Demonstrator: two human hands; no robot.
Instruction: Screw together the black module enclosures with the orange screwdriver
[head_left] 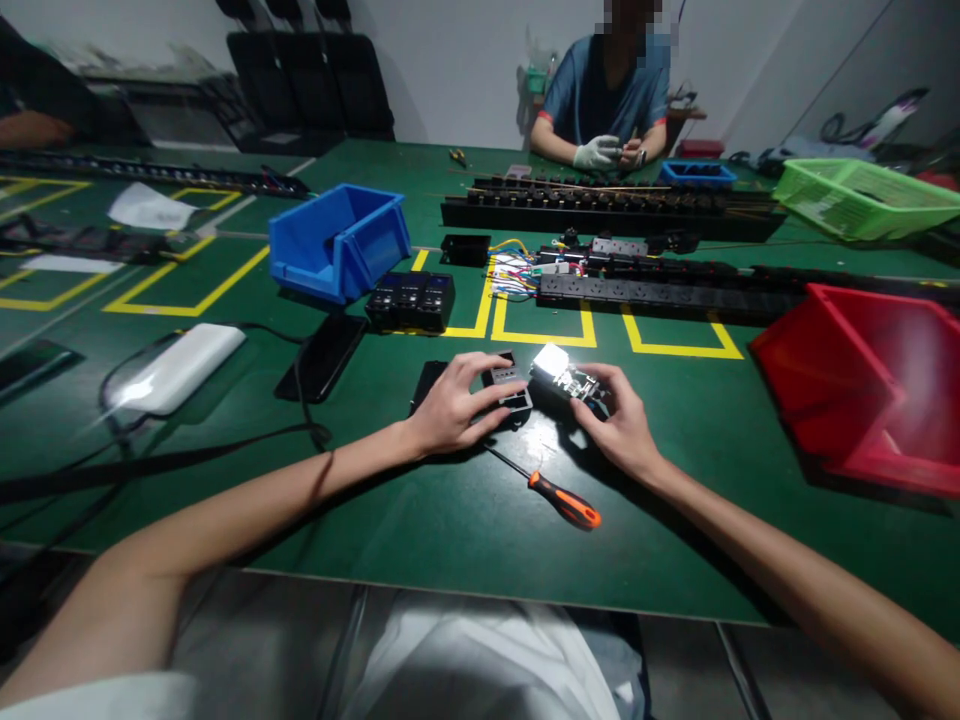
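My left hand (457, 405) has its fingers spread around a small black plastic housing (511, 385) with slots in it, holding it at the table. Beside it, my right hand (621, 425) grips a small black module (570, 385) between thumb and fingers. Bare metal parts show on that module, and its left end glares white. The two pieces are a short gap apart. Just in front of them lies a screwdriver (564, 500) with an orange and black handle, its shaft pointing toward my left hand. A black flat object (426, 385) is partly hidden behind my left hand.
A black phone (321, 357), a white power bank (184, 370) with cables, black modules (411, 302) and a blue bin (337, 245) lie left. A red bin (862, 390) stands right. Wired black strips (660, 290) stretch behind. Opposite sits a person (607, 100), one hand gloved.
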